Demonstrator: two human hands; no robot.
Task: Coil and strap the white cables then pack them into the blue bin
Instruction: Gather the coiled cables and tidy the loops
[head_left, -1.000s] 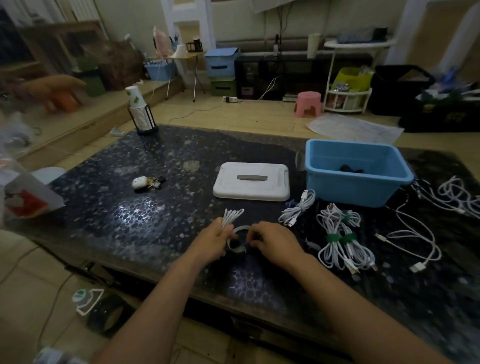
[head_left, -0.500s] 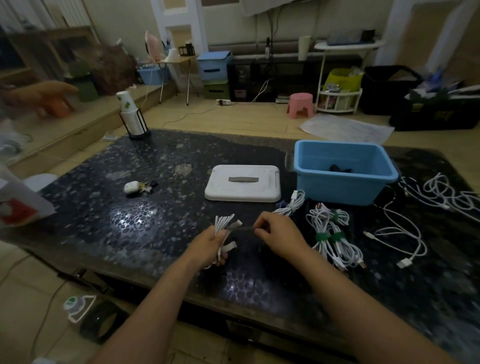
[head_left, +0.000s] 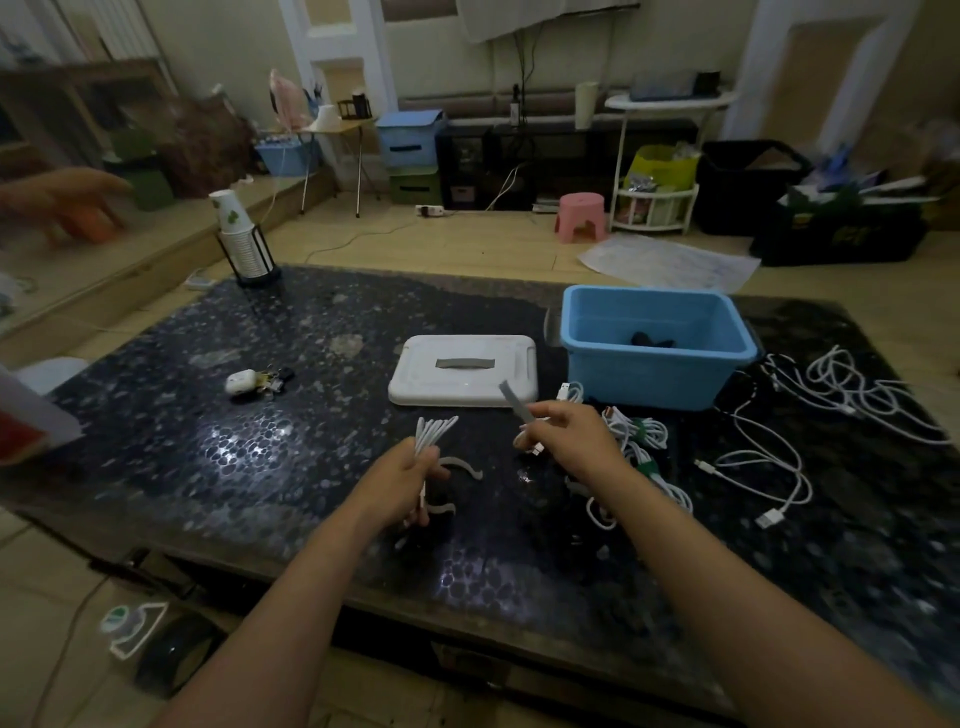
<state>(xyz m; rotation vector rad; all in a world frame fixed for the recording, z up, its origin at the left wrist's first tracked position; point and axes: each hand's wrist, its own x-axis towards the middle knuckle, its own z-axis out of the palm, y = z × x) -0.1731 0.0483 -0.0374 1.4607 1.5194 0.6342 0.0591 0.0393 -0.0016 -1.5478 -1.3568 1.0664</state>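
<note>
My left hand (head_left: 402, 480) clamped round the folded white cable (head_left: 434, 431), loops pointing up and away, right hand (head_left: 563, 439) pinching a grey strap (head_left: 514, 402), tilted upright

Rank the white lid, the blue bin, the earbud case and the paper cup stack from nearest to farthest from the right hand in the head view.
From the right hand:
1. White lid, just beyond it, to the left.
2. Blue bin, beyond, to the right.
3. Earbud case, far left.
4. Paper cup stack, far left corner of the table.
</note>
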